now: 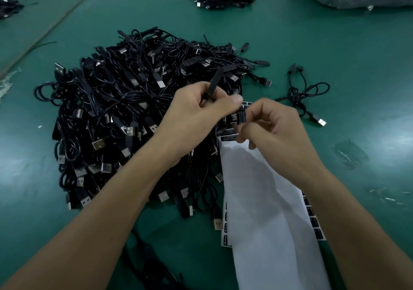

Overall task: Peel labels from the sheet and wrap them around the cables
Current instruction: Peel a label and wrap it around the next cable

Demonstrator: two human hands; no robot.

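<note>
We work on the green table (335, 55), where the big pile of cables (116, 102) lies behind and under our left fingers. The label sheet (263, 200) lies below our right fingers, its bare white backing running toward us, with some black labels at its far end and along its edges. Our left hand (196, 115) is curled around one cable (215, 79); the black end stands up above the thumb and fingers. Our right hand (274, 128) pinches a small black label (242, 116) between thumb and forefinger, just beside the left fingertips; whether it touches the cable we cannot tell. To do this step well, we think we should keep the cable tight and steady, put the middle of the label square on it, then fold both halves together evenly, so that the edges meet and no glue side shows
</note>
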